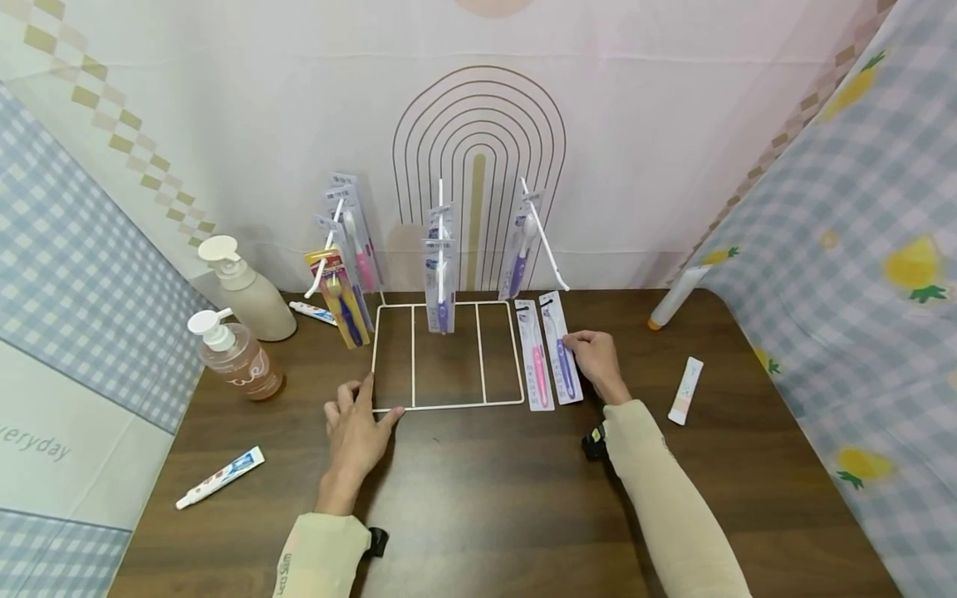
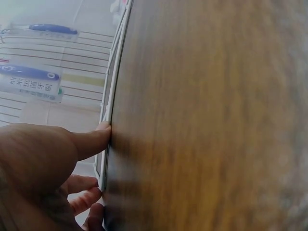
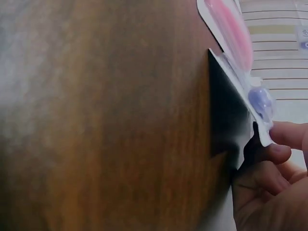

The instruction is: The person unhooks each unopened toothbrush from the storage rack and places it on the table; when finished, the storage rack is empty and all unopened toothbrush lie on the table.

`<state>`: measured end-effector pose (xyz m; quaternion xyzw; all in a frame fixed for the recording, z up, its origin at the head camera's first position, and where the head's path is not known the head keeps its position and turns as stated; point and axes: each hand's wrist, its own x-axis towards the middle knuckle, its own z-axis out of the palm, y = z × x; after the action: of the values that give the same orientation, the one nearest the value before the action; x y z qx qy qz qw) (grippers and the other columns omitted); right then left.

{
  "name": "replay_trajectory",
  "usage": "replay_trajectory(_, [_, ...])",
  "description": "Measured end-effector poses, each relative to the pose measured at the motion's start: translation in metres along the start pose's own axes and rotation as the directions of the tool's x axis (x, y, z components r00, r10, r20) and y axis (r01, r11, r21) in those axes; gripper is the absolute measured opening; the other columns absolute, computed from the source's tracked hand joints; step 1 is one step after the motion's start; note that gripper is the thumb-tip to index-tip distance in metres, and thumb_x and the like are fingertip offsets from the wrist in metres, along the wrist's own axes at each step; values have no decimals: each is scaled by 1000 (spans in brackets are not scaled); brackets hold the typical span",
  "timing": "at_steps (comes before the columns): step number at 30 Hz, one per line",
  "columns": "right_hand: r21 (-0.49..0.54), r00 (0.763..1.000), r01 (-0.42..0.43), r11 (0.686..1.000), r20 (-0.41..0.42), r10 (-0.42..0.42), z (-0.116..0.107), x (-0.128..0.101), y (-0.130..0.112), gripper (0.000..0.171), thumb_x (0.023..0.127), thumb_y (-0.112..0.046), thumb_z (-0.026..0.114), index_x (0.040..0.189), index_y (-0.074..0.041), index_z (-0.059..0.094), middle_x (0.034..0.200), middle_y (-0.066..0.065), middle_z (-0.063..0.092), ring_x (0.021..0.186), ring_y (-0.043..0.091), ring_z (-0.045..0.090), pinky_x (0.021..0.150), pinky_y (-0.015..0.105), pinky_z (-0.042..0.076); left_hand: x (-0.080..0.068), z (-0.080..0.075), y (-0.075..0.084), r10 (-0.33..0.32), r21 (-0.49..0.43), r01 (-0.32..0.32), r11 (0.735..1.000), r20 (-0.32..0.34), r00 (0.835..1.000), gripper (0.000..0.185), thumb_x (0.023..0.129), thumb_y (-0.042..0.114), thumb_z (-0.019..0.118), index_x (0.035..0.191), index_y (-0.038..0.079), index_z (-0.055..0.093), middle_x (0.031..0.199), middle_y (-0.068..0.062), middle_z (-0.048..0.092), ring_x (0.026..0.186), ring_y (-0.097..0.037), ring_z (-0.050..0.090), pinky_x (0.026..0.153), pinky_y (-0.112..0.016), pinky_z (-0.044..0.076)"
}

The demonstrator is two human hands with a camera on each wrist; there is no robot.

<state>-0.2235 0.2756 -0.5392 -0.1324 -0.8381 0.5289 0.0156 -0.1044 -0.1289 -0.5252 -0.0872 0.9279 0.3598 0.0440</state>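
A white wire rack (image 1: 447,405) stands on the brown table (image 1: 486,498), with toothbrush packs hanging from its upright hooks. My left hand (image 1: 365,413) lies on the table at the rack's front-left corner. Its fingers are straight and spread, and the thumb (image 2: 98,132) touches the white wire (image 2: 114,82). Two flat packs lie right of the rack, a pink toothbrush pack (image 1: 535,364) (image 3: 230,29) and a purple toothbrush pack (image 1: 562,353) (image 3: 260,98). My right hand (image 1: 581,345) (image 3: 276,142) pinches the purple pack's right edge and tilts it up off the wood.
Two pump bottles (image 1: 250,291) (image 1: 235,359) stand at the left. Toothpaste tubes lie at front left (image 1: 220,477), behind the rack (image 1: 314,312) and at the right (image 1: 685,390). A white tube (image 1: 676,297) leans at the back right. Patterned cloth walls close in the table.
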Motion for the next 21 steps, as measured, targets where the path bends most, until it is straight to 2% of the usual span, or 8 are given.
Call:
replay_trajectory(2, [-30, 1000, -11, 1000, -9, 10, 1, -4, -5, 32, 104, -17, 72, 114, 10, 85, 107, 20, 85, 85, 15, 69, 76, 27, 54, 0, 0, 0, 2, 1, -2, 1000, 0, 1000, 84, 111, 31, 77, 178, 4, 35, 171, -26, 36, 134, -50, 34, 112, -66, 38])
replay_trajectory(5, [-67, 999, -29, 997, -25, 27, 3, 2, 3, 30, 102, -20, 75, 110, 5, 88, 103, 14, 86, 86, 14, 67, 76, 27, 52, 0, 0, 0, 2, 2, -2, 1000, 1, 1000, 84, 111, 31, 77, 179, 4, 34, 171, -26, 35, 134, -50, 34, 113, -66, 37])
replay_trajectory(9, [-99, 997, -83, 992, -18, 81, 7, 23, 29, 28, 102, -26, 77, 111, -2, 90, 96, 4, 83, 82, 14, 67, 71, 29, 54, 1, 2, -2, 11, 5, -11, 1000, -4, 1000, 84, 110, 30, 78, 178, 3, 35, 170, -27, 37, 132, -50, 35, 112, -66, 38])
replay_trajectory(12, [-91, 996, -95, 991, -14, 94, 4, 38, 45, 27, 102, -29, 79, 111, -6, 91, 95, 4, 83, 77, 17, 70, 68, 31, 56, 5, 4, -1, 24, -7, -24, 1000, -12, 1000, 85, 110, 32, 78, 178, 4, 36, 169, -27, 37, 130, -50, 36, 110, -65, 38])
replay_trajectory(14, [-76, 995, -96, 992, -11, 95, 2, 40, 47, 26, 102, -30, 80, 109, -8, 91, 95, 2, 83, 75, 16, 71, 67, 31, 57, 7, 5, -1, 31, -15, -31, 999, -18, 999, 85, 110, 32, 78, 178, 4, 37, 169, -28, 37, 131, -50, 36, 110, -65, 38])
replay_trajectory(17, [-69, 997, -74, 995, -8, 74, 2, 30, 38, 23, 101, -29, 81, 104, -8, 91, 83, 0, 80, 70, 15, 68, 66, 30, 52, 7, 5, -3, 31, -20, -31, 999, -24, 999, 84, 110, 32, 78, 177, 3, 37, 169, -27, 37, 131, -51, 35, 111, -66, 37])
replay_trajectory(21, [-79, 998, -54, 995, -18, 53, 2, 0, 7, 22, 101, -22, 79, 102, -3, 89, 66, -4, 71, 64, 12, 63, 63, 29, 46, 2, 5, -4, 34, -13, -35, 999, -39, 999, 83, 108, 30, 79, 176, 3, 40, 166, -27, 40, 128, -51, 36, 108, -66, 37])
